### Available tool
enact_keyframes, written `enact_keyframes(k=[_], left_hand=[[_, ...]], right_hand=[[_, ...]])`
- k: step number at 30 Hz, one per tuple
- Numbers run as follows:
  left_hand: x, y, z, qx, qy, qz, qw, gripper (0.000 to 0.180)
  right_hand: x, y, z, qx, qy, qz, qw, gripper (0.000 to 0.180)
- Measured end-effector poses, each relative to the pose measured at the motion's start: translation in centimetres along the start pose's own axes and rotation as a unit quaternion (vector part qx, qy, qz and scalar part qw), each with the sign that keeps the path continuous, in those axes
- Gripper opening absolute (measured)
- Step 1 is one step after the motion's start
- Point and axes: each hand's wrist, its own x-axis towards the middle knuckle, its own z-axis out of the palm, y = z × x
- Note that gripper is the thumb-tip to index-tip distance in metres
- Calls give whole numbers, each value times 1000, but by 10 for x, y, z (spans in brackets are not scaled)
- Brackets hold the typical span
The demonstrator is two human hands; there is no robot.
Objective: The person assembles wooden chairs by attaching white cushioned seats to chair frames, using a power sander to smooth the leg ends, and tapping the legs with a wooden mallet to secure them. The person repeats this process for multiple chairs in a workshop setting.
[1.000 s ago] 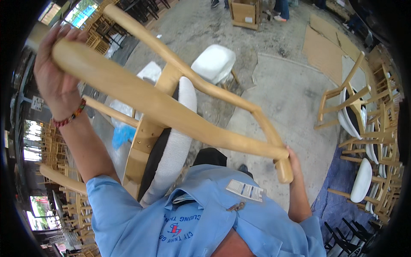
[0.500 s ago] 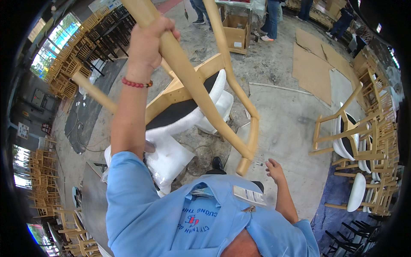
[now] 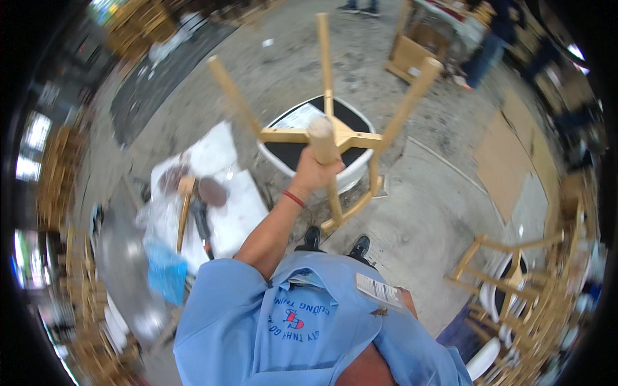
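Observation:
My left hand point(image 3: 313, 171) is wrapped round one leg of a light wooden chair point(image 3: 347, 136), just below the leg's end. The chair is upside down, its legs pointing up. Its seat shows a black underside with a white edge, and a white paper label point(image 3: 300, 118) lies on that underside. The curved wooden back hangs down on the side near my feet; whether it touches the floor I cannot tell. Of my right arm only a bit of forearm point(image 3: 410, 302) shows beside my shirt; the hand is hidden.
On white padding point(image 3: 241, 215) at left lie a wooden-handled mallet point(image 3: 183, 209) and a tool with a round dark disc point(image 3: 212, 192). A blue plastic bag point(image 3: 166, 271) is nearby. Chairs point(image 3: 515, 283) are stacked at right; cardboard sheets point(image 3: 505, 161) cover floor there. People stand at the back.
The chair has swung from close in front of me to farther off, its seat underside now facing up. My left hand has come down and right with it. My right hand has gone out of sight.

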Motion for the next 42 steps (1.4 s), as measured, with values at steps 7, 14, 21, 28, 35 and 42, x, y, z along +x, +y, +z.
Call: enact_keyframes(k=[7,14,21,28,35,42], left_hand=[[-110,-34,44,88,46,-12,995,44],[-161,-35,34,247,-29,-132,959,66],[-260,-57,-180,412,502,-152,745,59],[-250,-56,-290,470,418,-341,699,48],[-273,-45,-295,-201,378,-244,870,24],[-246,-9,-211,-265,276,-129,915,23]], right_hand=[[79,-117,-37,-194,-98,-60,974,35],[117,-195,25,-196,-134,-137,962,36],[73,-162,85,-174,-140,-138,965,33],[-9,-116,148,-441,-126,-191,868,31],[-89,-211,257,-367,-264,-383,806,44],[-201,-304,350,-226,-268,-589,728,68]])
